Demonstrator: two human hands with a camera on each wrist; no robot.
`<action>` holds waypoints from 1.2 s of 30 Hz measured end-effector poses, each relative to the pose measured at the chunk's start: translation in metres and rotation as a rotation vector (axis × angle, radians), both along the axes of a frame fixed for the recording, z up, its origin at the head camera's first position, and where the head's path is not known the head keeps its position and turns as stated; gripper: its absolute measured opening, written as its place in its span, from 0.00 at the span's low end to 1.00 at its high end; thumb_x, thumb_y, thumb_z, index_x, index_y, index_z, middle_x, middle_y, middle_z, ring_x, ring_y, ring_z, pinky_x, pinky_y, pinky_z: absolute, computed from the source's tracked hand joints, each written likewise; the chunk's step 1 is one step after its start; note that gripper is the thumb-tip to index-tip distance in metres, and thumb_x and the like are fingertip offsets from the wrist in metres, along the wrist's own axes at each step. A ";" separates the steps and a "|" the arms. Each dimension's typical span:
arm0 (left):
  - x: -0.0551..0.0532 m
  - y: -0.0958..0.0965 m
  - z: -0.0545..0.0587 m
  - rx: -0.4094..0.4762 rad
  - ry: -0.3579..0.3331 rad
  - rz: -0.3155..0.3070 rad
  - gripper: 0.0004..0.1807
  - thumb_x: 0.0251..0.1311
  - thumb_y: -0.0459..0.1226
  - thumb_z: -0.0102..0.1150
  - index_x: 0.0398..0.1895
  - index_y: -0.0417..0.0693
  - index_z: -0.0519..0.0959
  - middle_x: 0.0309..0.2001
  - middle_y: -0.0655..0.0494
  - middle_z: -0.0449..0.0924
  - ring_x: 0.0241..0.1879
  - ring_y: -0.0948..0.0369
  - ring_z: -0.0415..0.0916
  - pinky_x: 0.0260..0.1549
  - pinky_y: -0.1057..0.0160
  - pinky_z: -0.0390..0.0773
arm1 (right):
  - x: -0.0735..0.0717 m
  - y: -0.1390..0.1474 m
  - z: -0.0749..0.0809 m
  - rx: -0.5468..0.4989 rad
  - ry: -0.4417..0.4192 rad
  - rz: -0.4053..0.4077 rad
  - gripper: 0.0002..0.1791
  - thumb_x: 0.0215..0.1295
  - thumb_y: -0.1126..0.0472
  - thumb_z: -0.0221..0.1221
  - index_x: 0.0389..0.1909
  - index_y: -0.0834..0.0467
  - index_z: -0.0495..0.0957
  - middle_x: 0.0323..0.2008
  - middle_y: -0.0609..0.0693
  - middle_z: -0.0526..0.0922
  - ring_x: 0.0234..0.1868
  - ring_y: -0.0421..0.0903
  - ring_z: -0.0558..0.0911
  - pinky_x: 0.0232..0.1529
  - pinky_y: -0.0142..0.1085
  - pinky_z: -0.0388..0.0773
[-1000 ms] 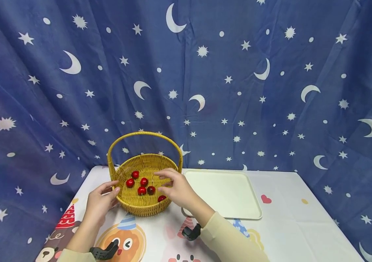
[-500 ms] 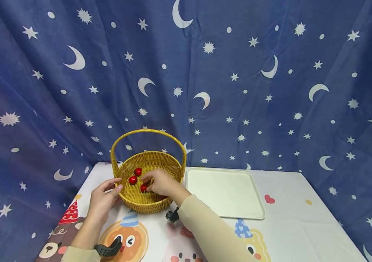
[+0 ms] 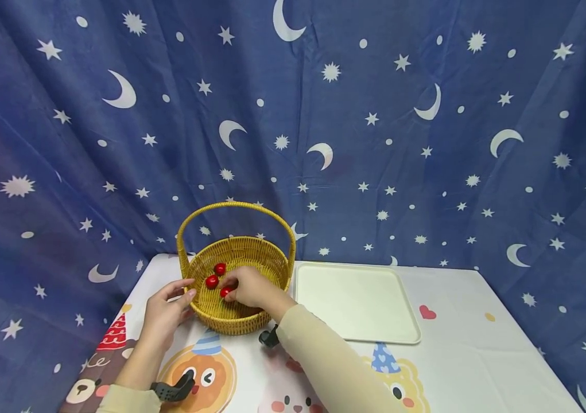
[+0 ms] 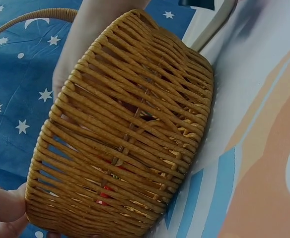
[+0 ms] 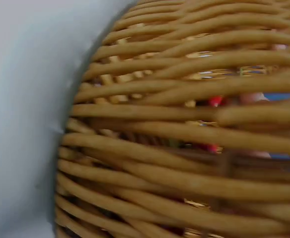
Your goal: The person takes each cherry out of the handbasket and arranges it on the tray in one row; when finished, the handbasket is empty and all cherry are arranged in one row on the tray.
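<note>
Left hand [image 3: 167,307] gripped the wicker basket [image 3: 231,326] by its rim, right hand [image 3: 250,287] pinched a red fruit [image 3: 225,292] inside, two other fruits [image 3: 212,281] lay close by, pale tray [image 3: 357,301] sat alongside on the surface [image 3: 463,332].

2 beige sleeves [image 3: 323,358], black wrist mounts [image 3: 175,390]

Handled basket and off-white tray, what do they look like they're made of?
Handled basket: likely wicker or plastic rattan, slightly glossy; its golden-brown weave shows gaps, but the look can't separate the two. Off-white tray: probably smooth moulded plastic, judging by its even surface and rounded corners.
</note>
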State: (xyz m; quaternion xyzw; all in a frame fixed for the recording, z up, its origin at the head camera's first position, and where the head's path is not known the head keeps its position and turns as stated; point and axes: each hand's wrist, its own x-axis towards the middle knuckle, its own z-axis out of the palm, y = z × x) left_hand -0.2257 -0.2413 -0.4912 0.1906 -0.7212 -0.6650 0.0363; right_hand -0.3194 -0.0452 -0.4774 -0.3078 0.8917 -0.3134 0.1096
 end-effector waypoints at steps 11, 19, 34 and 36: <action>0.001 -0.001 0.000 -0.005 -0.006 0.007 0.24 0.78 0.37 0.61 0.74 0.44 0.76 0.63 0.45 0.68 0.45 0.64 0.82 0.43 0.65 0.89 | 0.018 0.032 0.034 -0.258 -0.074 -0.068 0.15 0.63 0.66 0.76 0.49 0.49 0.90 0.49 0.44 0.86 0.32 0.41 0.88 0.30 0.31 0.84; -0.001 -0.002 0.000 -0.005 0.002 -0.001 0.24 0.78 0.38 0.61 0.74 0.44 0.75 0.65 0.44 0.68 0.45 0.64 0.82 0.43 0.65 0.89 | 0.037 0.094 0.046 -0.332 -0.017 -0.037 0.16 0.64 0.70 0.73 0.51 0.55 0.89 0.47 0.48 0.89 0.38 0.40 0.86 0.37 0.30 0.84; 0.000 -0.001 0.001 -0.007 0.005 0.001 0.24 0.78 0.36 0.61 0.73 0.43 0.75 0.62 0.45 0.68 0.45 0.63 0.81 0.44 0.65 0.89 | 0.022 0.177 -0.009 -0.199 0.021 -0.199 0.17 0.57 0.73 0.74 0.47 0.57 0.90 0.47 0.51 0.89 0.37 0.42 0.86 0.39 0.31 0.82; 0.000 -0.001 0.001 -0.005 0.009 -0.004 0.24 0.78 0.36 0.61 0.73 0.43 0.75 0.62 0.45 0.68 0.45 0.63 0.81 0.44 0.65 0.89 | 0.018 0.179 -0.016 -0.169 0.000 -0.234 0.17 0.57 0.73 0.74 0.47 0.56 0.90 0.47 0.50 0.89 0.36 0.42 0.84 0.36 0.31 0.81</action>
